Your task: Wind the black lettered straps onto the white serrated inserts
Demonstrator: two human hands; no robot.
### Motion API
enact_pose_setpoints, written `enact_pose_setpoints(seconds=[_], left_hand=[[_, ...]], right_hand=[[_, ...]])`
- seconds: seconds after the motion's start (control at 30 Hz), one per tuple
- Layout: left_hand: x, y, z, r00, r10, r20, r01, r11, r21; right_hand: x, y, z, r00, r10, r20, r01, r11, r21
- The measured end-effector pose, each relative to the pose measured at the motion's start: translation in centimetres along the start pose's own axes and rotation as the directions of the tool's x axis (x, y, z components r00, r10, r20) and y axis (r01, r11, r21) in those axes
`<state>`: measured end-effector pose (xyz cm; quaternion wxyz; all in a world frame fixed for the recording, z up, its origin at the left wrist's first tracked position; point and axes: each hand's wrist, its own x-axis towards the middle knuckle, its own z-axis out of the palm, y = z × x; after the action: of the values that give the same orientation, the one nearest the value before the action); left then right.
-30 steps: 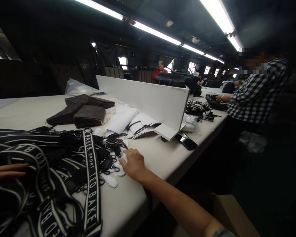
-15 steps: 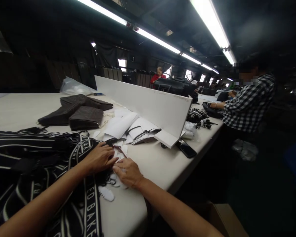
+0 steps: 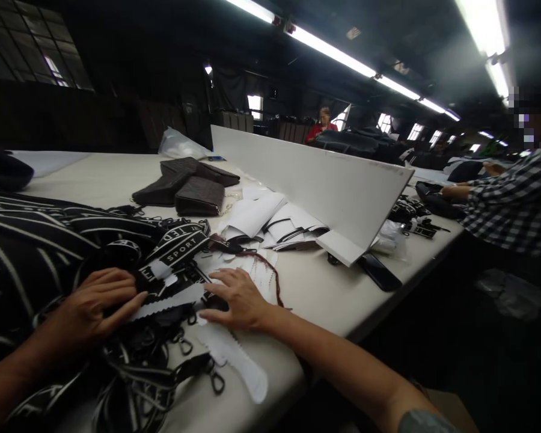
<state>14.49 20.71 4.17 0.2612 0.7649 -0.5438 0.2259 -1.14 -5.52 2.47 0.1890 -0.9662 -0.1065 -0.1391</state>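
Observation:
My left hand (image 3: 90, 307) lies over a heap of black webbing straps (image 3: 27, 246) with white stripes and lettering, thumb apart from the fingers. Its thumb tip touches or nearly touches a white strip with a scalloped edge (image 3: 169, 302). My right hand (image 3: 238, 297) is spread above the table, just right of the straps, with nothing visibly gripped. Under and beside it lie more white scalloped pieces (image 3: 234, 352). Small black metal clasps (image 3: 216, 382) hang from strap ends near the table corner. A dark red-brown cord (image 3: 273, 273) curves behind my right hand.
Dark quilted bags (image 3: 201, 195) lie farther back on the table (image 3: 293, 355). White paper sheets (image 3: 252, 216) sit before a long white board (image 3: 306, 174). A phone (image 3: 381, 272) is near the right edge. A co-worker in a checked shirt (image 3: 518, 192) stands at the right.
My hands, close together before, are now apart: the left has moved left over the straps, the right has spread its fingers. The view has swung left. White pieces and the cord are more exposed.

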Motion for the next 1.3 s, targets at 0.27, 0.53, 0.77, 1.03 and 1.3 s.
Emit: enact_pose_setpoints(seconds=[0.27, 0.53, 0.77, 1.03, 1.3], left_hand=[[-0.4, -0.6, 0.5, 0.986, 0.056, -0.157, -0.069, 0.994, -0.082], [-0.3, -0.5, 0.6, 0.971, 0.135, -0.197, -0.149, 0.987, -0.055], [-0.6, -0.6, 1.0, 0.96, 0.13, -0.247, -0.151, 0.986, -0.067], [-1.2, -1.3, 1.2, 0.971, 0.103, -0.217, -0.127, 0.987, -0.096], [-0.4, -0.2, 0.5, 0.95, 0.16, -0.269, -0.189, 0.978, -0.087]], right_hand=[[4.3, 3.3, 0.7, 0.994, -0.036, 0.102, 0.051, 0.988, -0.146], [2.1, 8.8, -4.4, 0.997, -0.017, 0.079, 0.036, 0.966, -0.255], [10.4, 4.9, 0.2, 0.977, -0.056, 0.203, 0.111, 0.957, -0.268], [12.7, 6.5, 1.9, 0.979, -0.073, 0.192, 0.104, 0.983, -0.153], [2.4, 11.4, -4.3, 0.983, -0.152, 0.103, 0.16, 0.985, -0.07]])
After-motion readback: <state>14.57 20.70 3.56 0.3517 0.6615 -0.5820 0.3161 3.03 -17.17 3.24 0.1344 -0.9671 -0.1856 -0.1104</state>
